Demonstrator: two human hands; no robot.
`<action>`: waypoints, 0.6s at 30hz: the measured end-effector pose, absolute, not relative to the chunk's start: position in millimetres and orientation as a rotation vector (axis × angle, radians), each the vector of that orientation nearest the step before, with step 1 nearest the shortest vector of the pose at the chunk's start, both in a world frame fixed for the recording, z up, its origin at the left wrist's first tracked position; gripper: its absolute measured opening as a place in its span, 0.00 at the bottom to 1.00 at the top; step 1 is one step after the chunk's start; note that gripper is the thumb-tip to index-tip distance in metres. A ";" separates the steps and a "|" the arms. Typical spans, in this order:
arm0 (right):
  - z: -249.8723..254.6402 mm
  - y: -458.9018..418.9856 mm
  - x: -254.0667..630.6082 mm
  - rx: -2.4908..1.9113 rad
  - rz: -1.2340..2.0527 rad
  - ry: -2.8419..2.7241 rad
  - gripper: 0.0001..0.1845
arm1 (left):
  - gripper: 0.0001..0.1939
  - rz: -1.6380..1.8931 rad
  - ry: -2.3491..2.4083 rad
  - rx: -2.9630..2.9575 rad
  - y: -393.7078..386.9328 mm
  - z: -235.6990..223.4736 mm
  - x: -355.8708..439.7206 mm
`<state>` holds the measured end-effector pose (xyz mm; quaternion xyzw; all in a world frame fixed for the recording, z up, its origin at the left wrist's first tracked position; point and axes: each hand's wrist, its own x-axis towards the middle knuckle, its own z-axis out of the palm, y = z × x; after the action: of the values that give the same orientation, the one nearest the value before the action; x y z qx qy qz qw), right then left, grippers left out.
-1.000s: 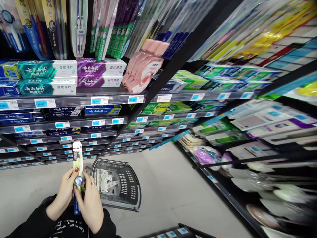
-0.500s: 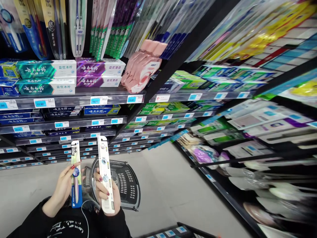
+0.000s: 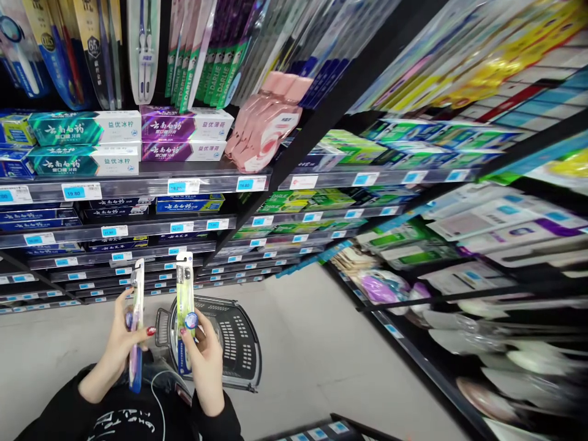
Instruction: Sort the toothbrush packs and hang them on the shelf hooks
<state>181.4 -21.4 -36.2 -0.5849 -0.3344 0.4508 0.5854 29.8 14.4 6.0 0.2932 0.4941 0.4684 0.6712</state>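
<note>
In my left hand (image 3: 118, 340) is a packaged toothbrush (image 3: 138, 294), turned nearly edge-on, its blue end pointing down toward me. My fingers close around its sides, with the thumb across the front. A second toothbrush pack (image 3: 185, 288), yellow-green above and dark blue below with a round blue sticker, is gripped in my right hand (image 3: 206, 355), front side up. Both packs are upright side by side, apart from each other. Behind the right one, low down, a grey shopping basket (image 3: 250, 343) is partly covered by the hand and pack.
Ahead, a shelf holds toothpaste boxes (image 3: 85, 128), pink pouches (image 3: 266, 125) and hanging toothbrushes (image 3: 147, 55). Price tags (image 3: 81, 191) line the shelf edges. Along the right runs another rack with packaged goods, including a purple item (image 3: 379, 288). Grey floor (image 3: 312, 343) lies between.
The two packs, first stacked together in both hands, were separated, one to each hand. Since then the right pack has been turned from its white back to its front, and the left one turned edge-on.
</note>
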 end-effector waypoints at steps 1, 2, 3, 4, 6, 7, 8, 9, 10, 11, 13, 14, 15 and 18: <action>-37.7 -21.5 181.2 -1.349 1.076 -0.735 0.24 | 0.40 1.051 1.090 0.627 13.9 5.1 28.7; -38.5 -21.8 181.1 -1.332 1.094 -0.687 0.24 | 0.37 1.048 1.029 0.567 13.7 3.8 27.3; -38.4 -22.1 180.9 -1.316 1.107 -0.630 0.23 | 0.33 1.044 0.937 0.489 13.9 2.3 25.5; -37.3 -22.4 180.8 -1.298 1.130 -0.561 0.23 | 0.30 1.030 0.832 0.402 14.4 0.8 23.6; -32.0 -22.7 180.6 -1.208 1.247 -0.399 0.21 | 0.25 0.992 0.656 0.252 16.0 -1.3 20.5; -28.3 -22.6 180.5 -1.125 1.336 -0.314 0.19 | 0.25 0.981 0.607 0.202 17.0 -1.9 19.7; -24.5 -22.3 180.3 -1.019 1.435 -0.229 0.18 | 0.24 0.976 0.584 0.167 18.0 -2.1 19.4; -21.0 -21.8 180.1 -0.901 1.529 -0.147 0.17 | 0.24 0.982 0.580 0.144 18.9 -2.1 19.5; -18.1 -21.1 179.8 -0.784 1.608 -0.070 0.15 | 0.23 0.992 0.585 0.130 19.7 -2.0 19.8; -16.2 -20.5 179.4 -0.684 1.666 0.004 0.14 | 0.23 1.001 0.594 0.119 20.3 -2.1 20.2; -15.0 -19.5 178.6 -0.547 1.747 0.123 0.12 | 0.21 0.996 0.614 0.105 21.1 -2.6 20.9; -15.4 -19.4 178.1 -0.498 1.776 0.164 0.11 | 0.20 0.993 0.624 0.107 21.3 -3.0 21.1; -16.0 -19.4 177.4 -0.458 1.796 0.193 0.11 | 0.19 0.992 0.636 0.117 21.4 -3.4 21.3; -17.6 -20.3 174.3 -0.374 1.845 0.233 0.12 | 0.17 1.000 0.703 0.182 20.2 -4.0 22.9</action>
<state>174.3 -20.3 -17.6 -0.1604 0.0998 0.7904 0.5827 22.9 20.2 -4.0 0.0851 0.3297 0.4689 0.8150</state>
